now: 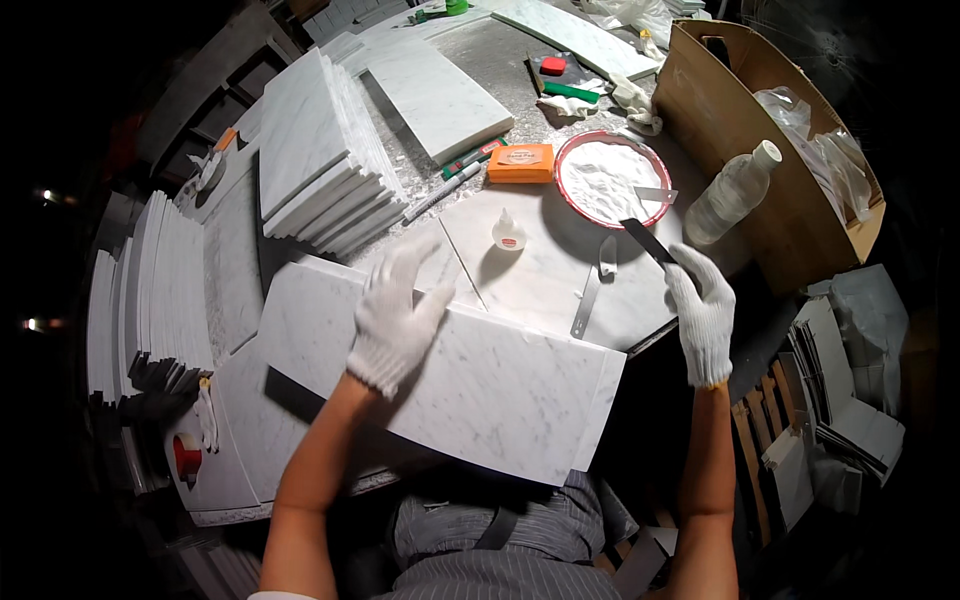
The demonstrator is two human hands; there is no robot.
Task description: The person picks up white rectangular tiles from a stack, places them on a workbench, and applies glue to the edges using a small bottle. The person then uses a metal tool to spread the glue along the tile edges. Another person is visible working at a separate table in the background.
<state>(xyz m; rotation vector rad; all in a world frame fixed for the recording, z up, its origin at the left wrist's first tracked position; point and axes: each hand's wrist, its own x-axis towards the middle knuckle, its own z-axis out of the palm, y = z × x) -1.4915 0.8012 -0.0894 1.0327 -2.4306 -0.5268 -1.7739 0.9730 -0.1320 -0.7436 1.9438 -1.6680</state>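
A white marble slab (480,385) with grey veins lies in front of me, its near right corner above my lap. My left hand (395,315), in a white knit glove, is at the slab's far edge, fingers stretched forward and thumb apart. My right hand (700,315), gloved too, is closed on a dark flat spatula (648,242). The spatula's tip reaches the near rim of a red-rimmed bowl (562,190) of white paste (610,180). A metal scraper (645,193) leans in the paste. Another metal blade (588,298) with white paste on it lies on the table.
A small squeeze bottle (508,232), an orange box (520,164) and a marker (442,193) stand or lie beyond the slab. Marble pieces are stacked (320,160) at left. A clear bottle (733,195) and a cardboard box (770,130) stand right of the bowl.
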